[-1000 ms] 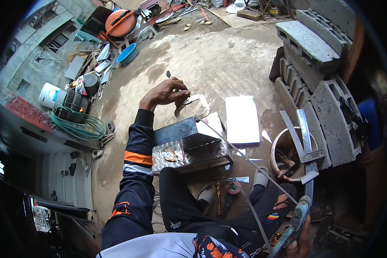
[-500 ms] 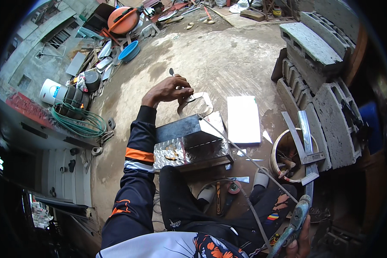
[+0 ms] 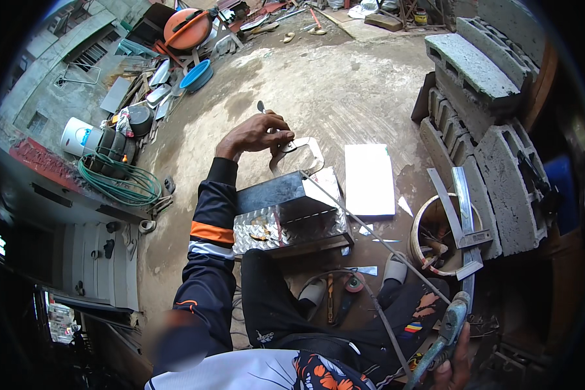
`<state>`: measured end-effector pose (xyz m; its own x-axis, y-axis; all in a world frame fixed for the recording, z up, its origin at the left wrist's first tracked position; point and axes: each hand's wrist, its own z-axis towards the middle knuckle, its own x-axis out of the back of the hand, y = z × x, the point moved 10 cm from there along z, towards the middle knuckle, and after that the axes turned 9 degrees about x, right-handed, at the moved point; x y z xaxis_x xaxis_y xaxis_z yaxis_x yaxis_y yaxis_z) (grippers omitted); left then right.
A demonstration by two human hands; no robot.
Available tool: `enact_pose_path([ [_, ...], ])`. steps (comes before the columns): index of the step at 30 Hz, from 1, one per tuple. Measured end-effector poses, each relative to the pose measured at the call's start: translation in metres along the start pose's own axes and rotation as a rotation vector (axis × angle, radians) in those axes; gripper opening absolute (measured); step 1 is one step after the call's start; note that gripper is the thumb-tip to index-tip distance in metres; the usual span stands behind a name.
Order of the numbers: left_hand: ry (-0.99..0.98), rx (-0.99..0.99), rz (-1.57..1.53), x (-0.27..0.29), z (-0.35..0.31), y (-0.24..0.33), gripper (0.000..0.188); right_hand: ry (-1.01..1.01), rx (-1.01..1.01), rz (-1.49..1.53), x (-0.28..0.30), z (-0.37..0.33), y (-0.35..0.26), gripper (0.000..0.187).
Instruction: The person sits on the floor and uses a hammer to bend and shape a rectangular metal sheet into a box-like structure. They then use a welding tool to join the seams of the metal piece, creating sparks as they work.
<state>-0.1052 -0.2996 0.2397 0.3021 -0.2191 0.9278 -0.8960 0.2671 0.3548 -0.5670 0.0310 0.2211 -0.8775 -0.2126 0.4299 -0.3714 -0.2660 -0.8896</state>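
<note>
Barely shifted since the earlier frame, left hand pinches a cut metal piece on the ground just beyond the checker-plate box, while right hand, far nearer the body, clasps green-handled pliers.

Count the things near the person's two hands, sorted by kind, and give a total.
Metal boxes: 1, the shiny box
Metal cut-outs: 1, the thin piece under the left hand
White sheets: 1
Metal rods: 1
Hand tools: 1, the tool in the right hand
Total: 5
</note>
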Motion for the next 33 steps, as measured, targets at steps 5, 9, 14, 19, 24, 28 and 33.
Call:
enact_pose_path([
  [5, 0.0, 0.0, -0.002, 0.0, 0.0, 0.0, 0.04, 0.044, 0.02, 0.007, 0.004, 0.001, -0.002, 0.059],
  [9, -0.003, 0.014, 0.011, -0.001, 0.0, -0.002, 0.04, 0.017, 0.01, 0.009, 0.005, 0.002, -0.002, 0.058],
  [14, -0.012, 0.004, 0.008, 0.0, 0.001, 0.001, 0.039, 0.076, 0.0, 0.052, 0.008, 0.002, 0.001, 0.058],
  [19, -0.005, 0.005, 0.005, 0.0, 0.002, -0.003, 0.039, 0.119, -0.026, 0.08, 0.01, 0.006, -0.001, 0.057],
  [24, -0.005, 0.002, 0.019, -0.001, 0.003, -0.003, 0.038, 0.042, 0.1, -0.119, 0.012, 0.015, -0.017, 0.056],
  [28, -0.012, -0.002, 0.015, 0.0, 0.002, -0.004, 0.038, 0.05, 0.006, -0.002, 0.015, 0.006, -0.003, 0.056],
  [33, 0.007, -0.004, 0.026, 0.0, 0.002, -0.002, 0.038, 0.093, 0.101, -0.138, 0.017, 0.016, -0.017, 0.055],
])
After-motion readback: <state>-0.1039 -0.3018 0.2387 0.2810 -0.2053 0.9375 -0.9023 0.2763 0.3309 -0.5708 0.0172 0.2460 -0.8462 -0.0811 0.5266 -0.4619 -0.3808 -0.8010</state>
